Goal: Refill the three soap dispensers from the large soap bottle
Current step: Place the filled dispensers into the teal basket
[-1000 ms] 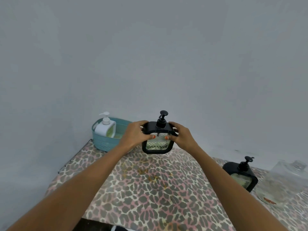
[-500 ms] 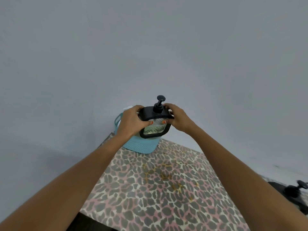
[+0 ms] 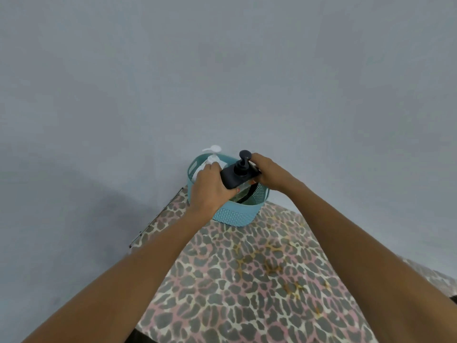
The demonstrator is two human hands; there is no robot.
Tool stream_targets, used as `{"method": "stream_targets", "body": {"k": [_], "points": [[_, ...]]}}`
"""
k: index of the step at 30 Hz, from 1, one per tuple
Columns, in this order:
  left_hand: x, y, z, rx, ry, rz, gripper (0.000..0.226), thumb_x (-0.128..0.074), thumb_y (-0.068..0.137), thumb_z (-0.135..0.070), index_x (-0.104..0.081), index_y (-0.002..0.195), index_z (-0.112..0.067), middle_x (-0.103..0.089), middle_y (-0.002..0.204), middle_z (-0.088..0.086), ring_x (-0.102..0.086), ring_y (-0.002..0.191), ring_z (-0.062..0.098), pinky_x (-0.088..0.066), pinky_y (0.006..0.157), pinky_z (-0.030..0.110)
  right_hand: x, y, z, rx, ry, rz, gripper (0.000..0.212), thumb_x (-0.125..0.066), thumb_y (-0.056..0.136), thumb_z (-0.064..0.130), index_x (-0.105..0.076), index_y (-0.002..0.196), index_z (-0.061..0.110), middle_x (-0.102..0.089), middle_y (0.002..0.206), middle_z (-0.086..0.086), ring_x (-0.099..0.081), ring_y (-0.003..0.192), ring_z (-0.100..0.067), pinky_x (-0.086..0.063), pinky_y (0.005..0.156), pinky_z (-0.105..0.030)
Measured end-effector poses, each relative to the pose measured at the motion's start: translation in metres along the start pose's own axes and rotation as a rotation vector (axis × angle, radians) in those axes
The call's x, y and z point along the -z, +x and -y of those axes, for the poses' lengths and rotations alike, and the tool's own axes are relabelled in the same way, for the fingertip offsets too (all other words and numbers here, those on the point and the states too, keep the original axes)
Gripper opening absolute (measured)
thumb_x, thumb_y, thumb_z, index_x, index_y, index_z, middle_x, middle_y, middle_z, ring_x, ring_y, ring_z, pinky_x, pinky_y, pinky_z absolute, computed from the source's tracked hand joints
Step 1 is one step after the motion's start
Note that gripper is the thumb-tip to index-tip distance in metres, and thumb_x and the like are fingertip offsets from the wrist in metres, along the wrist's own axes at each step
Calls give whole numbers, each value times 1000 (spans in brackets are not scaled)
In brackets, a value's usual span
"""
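A black-topped clear soap dispenser (image 3: pixel 235 178) with a black pump is partly down inside a teal perforated basket (image 3: pixel 237 214) at the table's far left corner. My left hand (image 3: pixel 210 186) grips its left side and my right hand (image 3: pixel 267 174) grips its right side. A white pump dispenser (image 3: pixel 213 157) stands in the basket behind my left hand, mostly hidden. The large soap bottle and the other black dispenser are out of view.
The table (image 3: pixel 259 280) wears a leopard-print cloth with yellowish stains near its middle. A plain grey wall rises right behind the basket. The table's left edge (image 3: pixel 158 219) drops off beside the basket.
Both hands have carried the black dispenser left and back from the table's middle, and it now sits lowered into the teal basket. The view has swung left, losing the other dispenser and bottle.
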State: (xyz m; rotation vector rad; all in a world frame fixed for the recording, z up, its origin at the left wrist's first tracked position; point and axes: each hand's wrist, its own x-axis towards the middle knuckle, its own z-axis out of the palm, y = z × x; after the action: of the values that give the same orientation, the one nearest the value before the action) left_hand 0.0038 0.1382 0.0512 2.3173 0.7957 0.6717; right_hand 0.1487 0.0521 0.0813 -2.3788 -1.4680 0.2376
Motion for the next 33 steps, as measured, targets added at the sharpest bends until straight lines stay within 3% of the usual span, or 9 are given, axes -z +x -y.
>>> {"method": "stream_targets", "body": {"k": [7,14,17,22,27,33], "points": [[-18,-3,2,7,136,-3,62,-67,75,-39,-42,117,-2,-41,121,17,-41,109,29,-37,89,31,-32,20,-6,-14,-37,37,39,-46,86,-2,-47,124,7,-56,122,-16,-53,107,-32,-43,92,-41],[-19,-2,0,68,172,4,74,-72,71,-44,-35,119,-2,-35,124,14,-42,103,27,-38,82,31,-38,32,-4,5,-108,14,39,-44,88,-2,-47,125,8,-58,117,-16,-55,102,-32,-42,80,-33],[-19,0,0,76,193,18,76,-72,69,-46,-35,119,-2,-37,122,13,-42,103,26,-37,87,31,-39,33,-3,-13,-102,-42,37,-45,86,-5,-49,121,6,-58,116,-14,-55,103,-31,-40,76,-30],[-19,0,2,87,174,37,74,-71,71,-46,-38,120,-3,-41,122,14,-43,107,28,-39,90,33,-44,25,2,-77,36,-159,37,-43,81,-13,-56,113,-1,-56,118,-20,-54,107,-35,-44,88,-41],[-17,-2,2,52,202,25,63,-64,78,-44,-41,118,-1,-44,119,15,-45,106,29,-38,89,33,-48,14,-2,-269,212,-278,23,-60,84,6,-61,105,-4,-63,105,-22,-60,93,-31,-44,78,-33],[-13,-11,0,28,145,-2,41,-59,86,-28,-47,113,1,-48,116,17,-48,104,30,-40,90,34,-48,-12,3,-219,245,-242,36,-55,89,4,-52,125,1,-63,112,-19,-59,103,-29,-45,90,-33]]}}
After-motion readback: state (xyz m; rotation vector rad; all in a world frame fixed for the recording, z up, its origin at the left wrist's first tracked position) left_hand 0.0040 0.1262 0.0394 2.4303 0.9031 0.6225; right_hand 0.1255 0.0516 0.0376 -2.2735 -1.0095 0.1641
